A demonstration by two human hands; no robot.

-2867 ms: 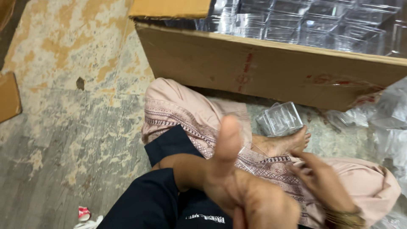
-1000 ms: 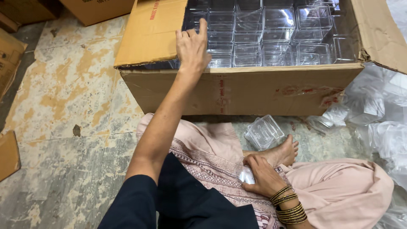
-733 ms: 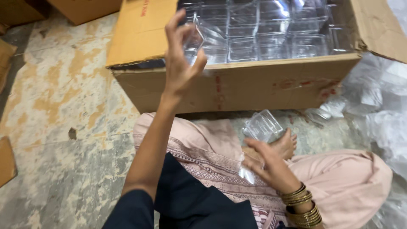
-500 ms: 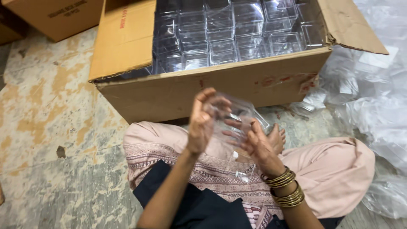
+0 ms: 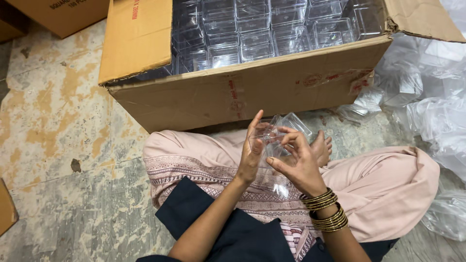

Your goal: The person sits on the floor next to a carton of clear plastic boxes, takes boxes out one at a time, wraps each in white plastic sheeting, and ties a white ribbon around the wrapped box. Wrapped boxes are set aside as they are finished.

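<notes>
left hand [image 5: 251, 148]: grip closed on clear plastic box [image 5: 272, 138] | right hand [image 5: 297, 160]: fingertips pinching the same box | box: held between both hands above the lap, just before open cardboard carton [image 5: 242, 92] of clear boxes | bangles [image 5: 324, 208]: right wrist

I sit on a worn stone floor [image 5: 53, 121], grey with patches of peeling yellow paint; a big open cardboard box [image 5: 252, 92] stands just ahead of me, one flap [image 5: 138, 39] folded over its left side; more brown cartons [image 5: 58, 14] sit at the top left; crumpled clear plastic wrapping [image 5: 432, 97] heaps up on my right; the light is even and soft.
</notes>
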